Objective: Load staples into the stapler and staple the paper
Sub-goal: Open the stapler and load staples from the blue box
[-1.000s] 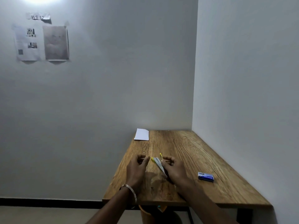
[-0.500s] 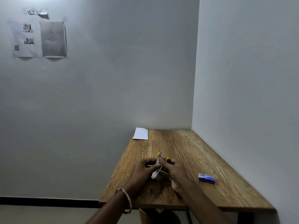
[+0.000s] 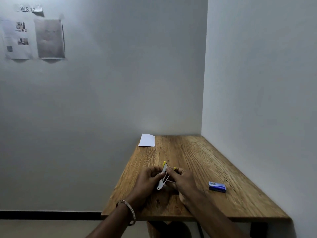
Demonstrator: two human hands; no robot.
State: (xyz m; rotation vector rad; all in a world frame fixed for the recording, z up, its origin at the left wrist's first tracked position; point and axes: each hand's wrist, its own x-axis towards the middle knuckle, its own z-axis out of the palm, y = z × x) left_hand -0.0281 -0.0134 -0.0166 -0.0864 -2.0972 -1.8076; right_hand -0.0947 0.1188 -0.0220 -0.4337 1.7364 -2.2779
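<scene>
both hands' grip pinches the opened stapler [image 3: 163, 177]: left hand [image 3: 148, 179], right hand [image 3: 184, 181].

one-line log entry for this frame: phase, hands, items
phase: opening stapler | left hand: holds stapler | right hand: holds stapler | staple box: on table, untouched | paper: far left corner

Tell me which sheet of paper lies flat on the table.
The small white paper at the table's far left corner; the other sheets are taped to the wall.
</scene>
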